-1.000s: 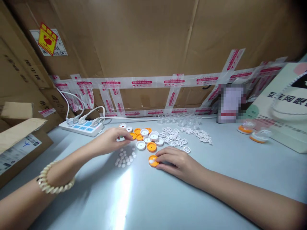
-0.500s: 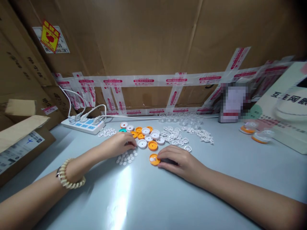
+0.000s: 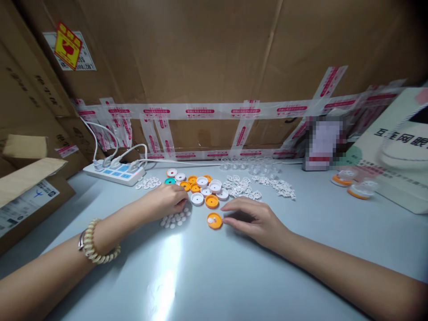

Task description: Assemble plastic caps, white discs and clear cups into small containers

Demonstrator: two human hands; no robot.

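Note:
My left hand (image 3: 174, 199) is over the far edge of a scatter of small white discs (image 3: 174, 219), its fingers curled together; whatever may be between the fingertips is hidden. My right hand (image 3: 252, 218) has thumb and forefinger apart, just right of an orange round base (image 3: 216, 221) that lies flat with small white parts inside. The thumb tip is at or very near its rim. Behind that base sits another orange round base (image 3: 211, 201), within a cluster of white round bases (image 3: 197, 199) and orange ones.
White cut-out pieces (image 3: 276, 186) and clear plastic parts (image 3: 264, 167) lie farther back. Two orange-and-clear assembled pieces (image 3: 363, 188) stand at right near a phone (image 3: 323, 142) and a paper bag (image 3: 401, 147). A power strip (image 3: 113, 173) and a cardboard box (image 3: 30, 200) are at left.
My right hand has let go of the orange base and its fingers have spread. A white spoked piece near this hand is no longer visible. My left fingers have curled in more.

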